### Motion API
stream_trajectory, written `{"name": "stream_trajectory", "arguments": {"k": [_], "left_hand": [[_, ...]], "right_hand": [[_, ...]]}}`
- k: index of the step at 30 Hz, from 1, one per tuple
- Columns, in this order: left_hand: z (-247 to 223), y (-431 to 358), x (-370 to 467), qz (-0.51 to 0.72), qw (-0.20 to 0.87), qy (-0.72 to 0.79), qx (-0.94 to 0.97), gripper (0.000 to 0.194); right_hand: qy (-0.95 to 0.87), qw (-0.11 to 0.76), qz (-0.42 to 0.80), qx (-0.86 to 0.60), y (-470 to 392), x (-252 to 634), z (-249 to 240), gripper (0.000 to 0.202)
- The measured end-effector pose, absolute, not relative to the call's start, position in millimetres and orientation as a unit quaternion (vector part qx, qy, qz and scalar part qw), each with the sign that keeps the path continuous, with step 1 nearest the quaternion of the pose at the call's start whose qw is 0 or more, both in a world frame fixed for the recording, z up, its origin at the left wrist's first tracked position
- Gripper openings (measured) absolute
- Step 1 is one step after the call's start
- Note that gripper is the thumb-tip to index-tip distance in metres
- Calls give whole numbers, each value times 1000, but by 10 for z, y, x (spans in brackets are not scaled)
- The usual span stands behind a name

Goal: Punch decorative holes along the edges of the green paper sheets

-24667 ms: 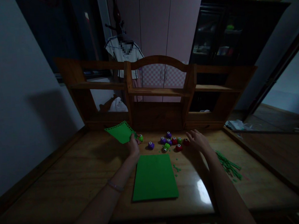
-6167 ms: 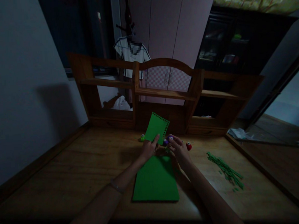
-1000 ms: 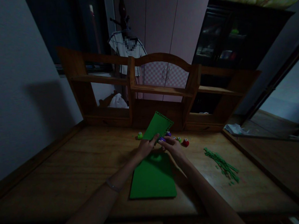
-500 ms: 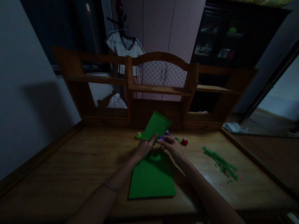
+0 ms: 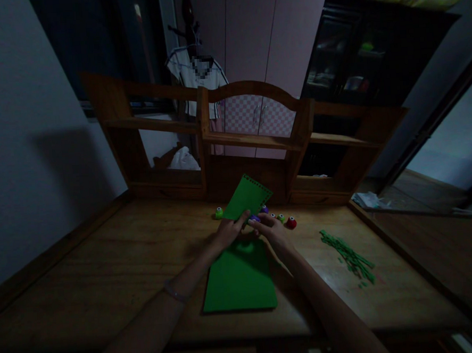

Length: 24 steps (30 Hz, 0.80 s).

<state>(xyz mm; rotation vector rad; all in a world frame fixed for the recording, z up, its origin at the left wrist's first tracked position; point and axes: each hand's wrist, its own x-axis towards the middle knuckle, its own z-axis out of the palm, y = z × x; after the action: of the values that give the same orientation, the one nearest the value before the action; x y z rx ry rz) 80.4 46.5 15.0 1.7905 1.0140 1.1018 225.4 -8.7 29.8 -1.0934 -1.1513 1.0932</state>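
My left hand (image 5: 230, 231) is closed on a green sheet (image 5: 245, 196) with a row of punched notches along its far edge. A small purple punch (image 5: 254, 218) sits at the sheet's right side, and my right hand (image 5: 271, 228) grips it between thumb and fingers. Below both hands, a larger green sheet or stack (image 5: 240, 283) lies flat on the wooden desk (image 5: 106, 269). Part of the held sheet is hidden behind my fingers.
A green punch (image 5: 218, 213) stands left of the raised sheet. To the right are another purple punch (image 5: 264, 209), a green one (image 5: 280, 218) and a red one (image 5: 291, 222). Green paper strips (image 5: 348, 257) lie farther right. A wooden shelf (image 5: 253, 139) borders the back.
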Motion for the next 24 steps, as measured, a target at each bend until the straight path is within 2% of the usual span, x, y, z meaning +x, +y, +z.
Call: {"name": "stream_trajectory", "arguments": {"k": [24], "left_hand": [[191, 454, 803, 431, 392, 406, 704, 47]], "right_hand": [[-483, 585, 479, -442, -62, 2259, 253, 31]]}}
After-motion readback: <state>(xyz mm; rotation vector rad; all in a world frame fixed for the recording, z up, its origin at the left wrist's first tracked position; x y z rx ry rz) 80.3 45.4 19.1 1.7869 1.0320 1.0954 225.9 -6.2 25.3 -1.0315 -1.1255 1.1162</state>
